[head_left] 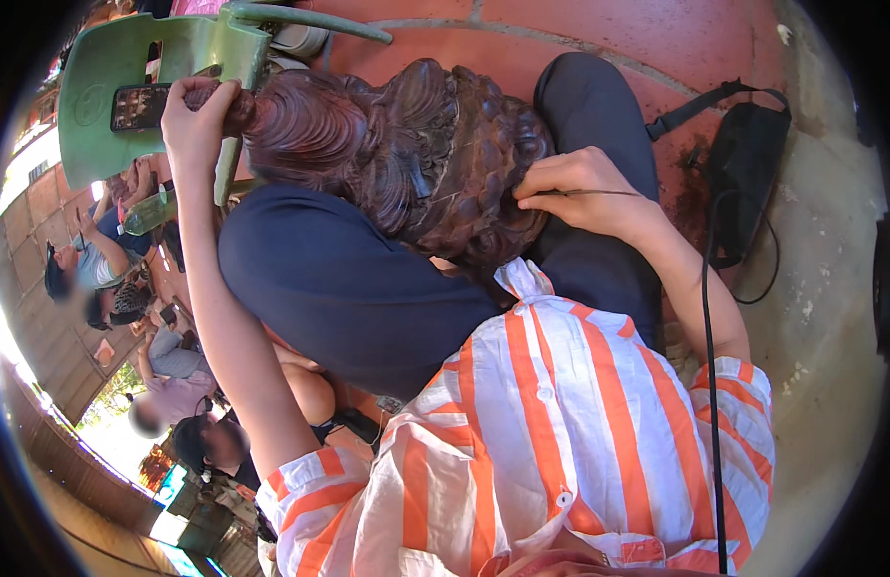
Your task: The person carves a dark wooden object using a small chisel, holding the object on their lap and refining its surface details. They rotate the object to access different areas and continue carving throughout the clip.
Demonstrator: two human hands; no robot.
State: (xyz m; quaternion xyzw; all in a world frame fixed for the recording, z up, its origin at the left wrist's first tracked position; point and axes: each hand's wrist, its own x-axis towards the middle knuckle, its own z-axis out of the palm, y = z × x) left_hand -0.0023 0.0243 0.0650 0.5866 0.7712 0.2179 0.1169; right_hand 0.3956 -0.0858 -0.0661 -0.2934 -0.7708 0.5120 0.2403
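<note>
A dark reddish-brown carved wooden statue (320,135) lies across my lap, with flowing robe folds and a scalloped, petal-like base toward the right. My left hand (197,120) is closed around its small knobbed head at the far left. At the base end, my right hand (584,188) pinches a thin dark stick-like tool (599,192), with the fingertips against the carved petals. The tool's working tip is hidden by the fingers and the carving, so I cannot tell its exact kind.
A green plastic chair (89,101) with a phone (139,108) on it stands at upper left. A black bag (748,163) with a strap and cable lies at right on the red tile floor (637,29). Several people sit at far left, near a green bottle (147,213).
</note>
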